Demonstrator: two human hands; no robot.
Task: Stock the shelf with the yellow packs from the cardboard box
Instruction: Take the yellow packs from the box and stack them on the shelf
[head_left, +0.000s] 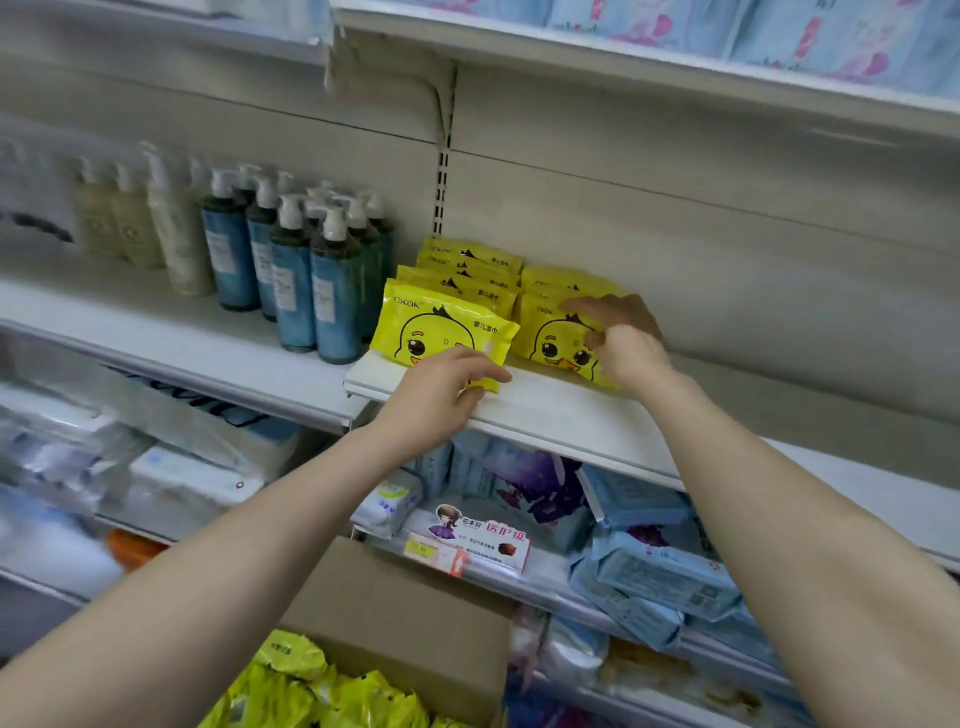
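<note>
Closest to me at the bottom of the view is the cardboard box, flaps open, with plenty of loose yellow packs piled inside, so I'd say there's a good bit of stocking left. It sits right under the spot being filled, which makes sense: short trip from box to shelf.

Both my forearms reach up and forward from there to the shelf. My left hand is at the shelf's front lip, palm down, fingers curled over the lower corner of the left row's front pack and pinching it. My guess is it's squaring that pack up so the duck face looks out.

My right hand is a bit higher and further in, wrist bent, fingers spread across the right row's front pack. It's blurry, so I can't tell whether it's actually gripping or just pressing the pack back.

Behind those fronts the packs stand on edge in two rows, leaning on each other toward the back panel, the left row deeper than the right. Just left of them are the pump bottles. The rest of that shelf to the right looks bare, so that's where I'd expect new rows to go.
</note>
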